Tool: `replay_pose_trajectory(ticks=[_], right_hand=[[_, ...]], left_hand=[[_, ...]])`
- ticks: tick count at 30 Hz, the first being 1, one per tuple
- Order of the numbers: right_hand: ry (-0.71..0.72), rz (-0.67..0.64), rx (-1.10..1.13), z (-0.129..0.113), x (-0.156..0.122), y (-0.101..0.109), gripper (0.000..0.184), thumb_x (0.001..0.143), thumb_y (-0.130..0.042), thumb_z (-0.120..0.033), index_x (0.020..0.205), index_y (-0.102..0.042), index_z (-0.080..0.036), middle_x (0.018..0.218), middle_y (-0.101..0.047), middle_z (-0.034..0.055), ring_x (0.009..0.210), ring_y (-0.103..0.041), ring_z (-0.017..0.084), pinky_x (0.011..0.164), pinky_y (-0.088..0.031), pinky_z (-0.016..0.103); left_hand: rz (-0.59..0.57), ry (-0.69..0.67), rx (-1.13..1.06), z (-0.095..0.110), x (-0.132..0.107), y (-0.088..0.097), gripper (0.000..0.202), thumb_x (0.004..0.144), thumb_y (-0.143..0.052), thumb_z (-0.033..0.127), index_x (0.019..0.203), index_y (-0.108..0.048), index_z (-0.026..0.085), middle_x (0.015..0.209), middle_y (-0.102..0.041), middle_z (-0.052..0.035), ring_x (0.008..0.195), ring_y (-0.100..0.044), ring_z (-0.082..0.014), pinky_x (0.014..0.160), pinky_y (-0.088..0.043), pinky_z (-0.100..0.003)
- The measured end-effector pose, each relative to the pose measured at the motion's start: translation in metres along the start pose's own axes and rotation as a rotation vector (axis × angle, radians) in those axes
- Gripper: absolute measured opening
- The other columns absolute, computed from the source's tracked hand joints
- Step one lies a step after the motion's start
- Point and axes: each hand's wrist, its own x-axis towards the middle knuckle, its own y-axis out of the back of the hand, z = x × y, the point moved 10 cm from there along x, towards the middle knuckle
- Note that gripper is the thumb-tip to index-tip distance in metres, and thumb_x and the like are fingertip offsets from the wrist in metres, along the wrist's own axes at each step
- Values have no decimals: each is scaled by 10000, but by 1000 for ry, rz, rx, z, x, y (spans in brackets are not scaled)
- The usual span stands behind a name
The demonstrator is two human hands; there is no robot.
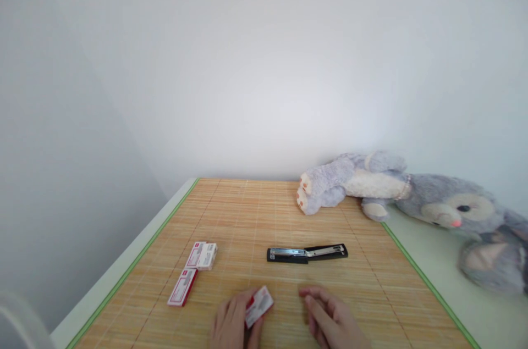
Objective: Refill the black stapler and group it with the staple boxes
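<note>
My left hand (233, 320) is closed around a small red-and-white box (259, 306), its printed white face turned up and tilted. The box looks like a staple box. To its right, my right hand (333, 320) hovers low over the mat, fingers loosely bent and slightly blurred, with nothing visible in them. Beyond both hands lies a black stapler (307, 253), unfolded flat with its metal staple channel showing.
On the left lie more small boxes: a red-and-white one (182, 287), another behind it (194, 254), and a white one (207, 256) against that. A bamboo mat (231, 211) with green edging covers the table. A grey plush toy (375, 183) lies along the back right.
</note>
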Motion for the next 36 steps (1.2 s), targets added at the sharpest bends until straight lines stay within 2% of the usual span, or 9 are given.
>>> replay_pose_trajectory(ticks=[4,8,12,15,23,27,30,32,36], right_hand=[[22,-94,-140,-6,8,-7,664,834,-550,-834,876,-651,-179,496,-474,-68,426,-331,79,448,-211,232],[4,-40,-259,-12,13,13,636,816,-537,-827,764,-614,-198,452,-438,-77,411,-309,85,463,-196,246],[-6,9,-319,-17,11,38,619,806,-533,-811,720,-591,-201,449,-447,-71,411,-309,87,476,-207,251],[-2,38,-336,-18,6,52,623,807,-539,-812,717,-593,-199,453,-464,-66,423,-326,89,493,-229,249],[16,17,-357,-22,8,33,616,803,-563,-817,715,-593,-208,460,-482,-56,420,-358,101,487,-238,252],[31,80,-417,-24,14,51,496,824,-624,-693,718,-586,-211,499,-528,-43,452,-422,115,509,-272,255],[87,199,-569,-45,13,67,350,833,-667,-551,771,-631,-209,553,-573,-32,509,-493,141,522,-288,259],[173,240,-727,-70,9,57,237,856,-658,-457,843,-698,-223,584,-604,-27,558,-546,159,550,-305,265],[314,123,-1055,-105,6,-2,134,857,-667,-324,842,-796,-292,713,-737,13,683,-659,198,613,-333,287]], left_hand=[[-198,-139,-185,65,21,-27,645,878,-617,329,1510,-504,274,1351,-699,-67,1256,-593,-283,1099,-446,-456],[-327,-253,-254,103,31,-22,691,848,-663,280,1516,-487,307,1362,-688,-39,1268,-566,-263,1134,-403,-433],[-316,-243,-206,97,37,-3,447,836,-741,366,1276,-668,339,1338,-657,-27,1268,-543,-272,1104,-403,-431],[-295,-211,-171,84,40,5,291,868,-731,402,1153,-705,349,1274,-655,-15,1243,-543,-264,1067,-405,-424],[-248,-218,-173,76,40,9,302,863,-749,416,1158,-706,371,1243,-659,-10,1219,-542,-262,1048,-390,-421],[-233,-201,-165,73,42,12,304,846,-757,404,1140,-717,338,1244,-662,-25,1209,-547,-269,1050,-393,-423],[-230,-198,-163,72,42,13,315,833,-764,377,1142,-714,349,1246,-666,-13,1209,-551,-265,1050,-392,-423],[-222,-198,-162,72,42,13,322,826,-767,363,1143,-712,355,1243,-668,-7,1210,-552,-262,1047,-390,-419],[-206,-200,-161,73,41,14,330,826,-772,359,1150,-708,363,1238,-667,5,1208,-551,-251,1043,-382,-405]])
